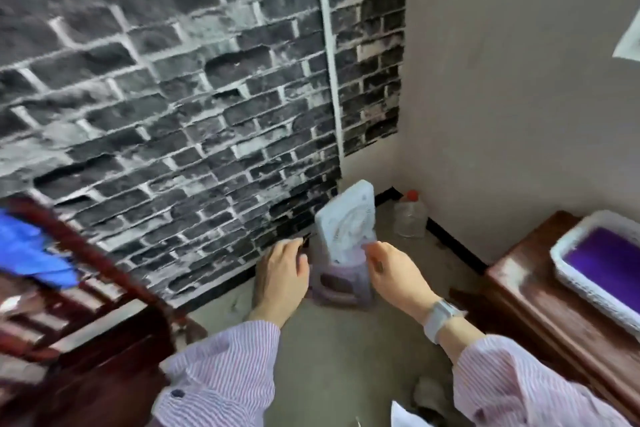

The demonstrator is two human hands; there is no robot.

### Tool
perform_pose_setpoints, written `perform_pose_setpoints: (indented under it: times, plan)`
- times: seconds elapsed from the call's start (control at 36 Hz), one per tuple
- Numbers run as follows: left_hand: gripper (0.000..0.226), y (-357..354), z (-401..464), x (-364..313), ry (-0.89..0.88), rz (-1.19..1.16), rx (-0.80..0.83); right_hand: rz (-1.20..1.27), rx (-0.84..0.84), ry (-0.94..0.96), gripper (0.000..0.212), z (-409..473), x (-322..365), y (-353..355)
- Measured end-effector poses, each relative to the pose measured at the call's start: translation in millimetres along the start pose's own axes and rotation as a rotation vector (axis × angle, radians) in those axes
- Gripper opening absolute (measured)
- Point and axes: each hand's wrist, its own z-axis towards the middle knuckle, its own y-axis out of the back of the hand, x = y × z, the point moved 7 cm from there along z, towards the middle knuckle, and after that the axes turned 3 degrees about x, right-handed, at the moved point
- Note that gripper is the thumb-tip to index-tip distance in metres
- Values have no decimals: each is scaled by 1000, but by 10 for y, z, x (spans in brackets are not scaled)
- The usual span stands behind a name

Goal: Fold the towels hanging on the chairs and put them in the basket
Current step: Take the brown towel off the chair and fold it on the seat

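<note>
Head view, frame blurred by motion. A blue towel hangs over the curved back of a dark red wooden chair at lower left; it is unfolded and well apart from both hands. At right, a white basket rests on a dark wooden table; inside it lies a flat purple towel that fills the visible part of its floor. Only part of the basket is in frame.

The left hand and right hand are held out over the floor between chair and table, fingers loosely extended, neither holding anything. The right wrist carries a pale watch; both sleeves are striped.

Beyond the hands, near the brick-patterned wall, a white fan stands on a small purple stool; whether the right fingertips touch the fan cannot be told. A clear bottle with a red cap stands in the corner.

Risks, as judged: a reach toward the chair could brush the fan, which sits high on a narrow stool and may tip. The blue towel, pulled by one corner, could slide off the rounded chair back onto the floor. Placed carelessly, it could disturb the purple towel already laid flat.
</note>
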Motion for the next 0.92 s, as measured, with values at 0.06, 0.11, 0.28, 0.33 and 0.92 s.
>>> perform_pose_setpoints:
  times: [0.06,0.11,0.28,0.33,0.92]
  plan:
    - [35,441,-394,604,125,2,-63,-22,118,94,22,-21,584,-435]
    - [35,834,-798,1117,245,15,-128,-32,209,190,22,-76,1156,-814]
    - [34,1698,-1974,2295,530,61,-313,-53,397,461,27,-328,2618,-1864]
    - [35,1852,-2348,2608,620,48,-360,-64,472,542,25,-464,3019,-2197]
    - [35,3602,-1943,5603,774,-1,-425,-18,398,633,24,915,6066,-4453]
